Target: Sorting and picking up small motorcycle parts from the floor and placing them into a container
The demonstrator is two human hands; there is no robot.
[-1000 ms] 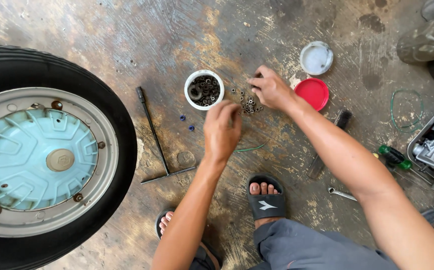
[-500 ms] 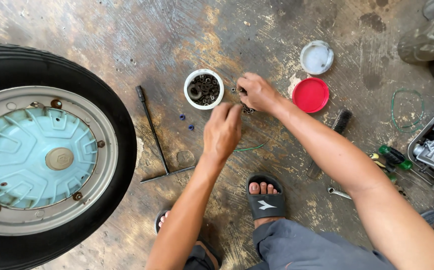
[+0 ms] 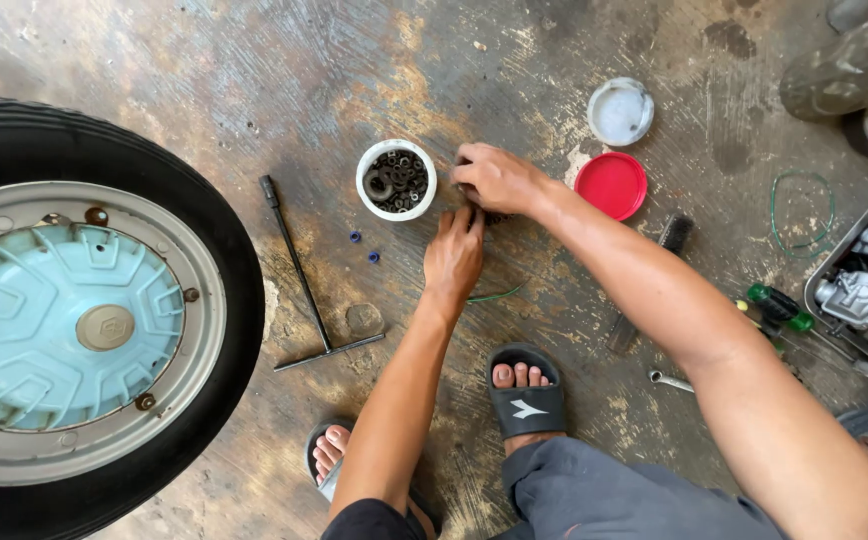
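Both hands: down on the stained concrete floor (image 3: 204, 60), meeting just right of the small white round cup of dark metal washers and nuts (image 3: 396, 180).
Right hand (image 3: 499, 178): fingers curled, closed over a little heap of dark small parts (image 3: 494, 216) on the floor; whether it pinches one piece I cannot tell.
Left hand (image 3: 454, 255): fingers stretched forward and together, tips at the same heap, palm down, nothing clearly gripped.
Where the parts lie: most sit in the cup, a few dark ones on the floor under the hands, and two small blue pieces (image 3: 364, 247) loose just below the cup.
Progress: by my reading, sorting is midway; the cup is well filled, the heap on the floor is small, the blue pieces lie untouched.
Change from a second ago: the right hand has slid left, closer to the cup, the left hand has come up to join it, and the scatter of parts then visible is now covered.
Around them: a black T-handle wrench (image 3: 304, 285) left of the cup, a red round lid (image 3: 611, 185) and a pale round lid (image 3: 621, 111) to the right, a black tyre on a pale blue wheel (image 3: 64, 310) at far left.
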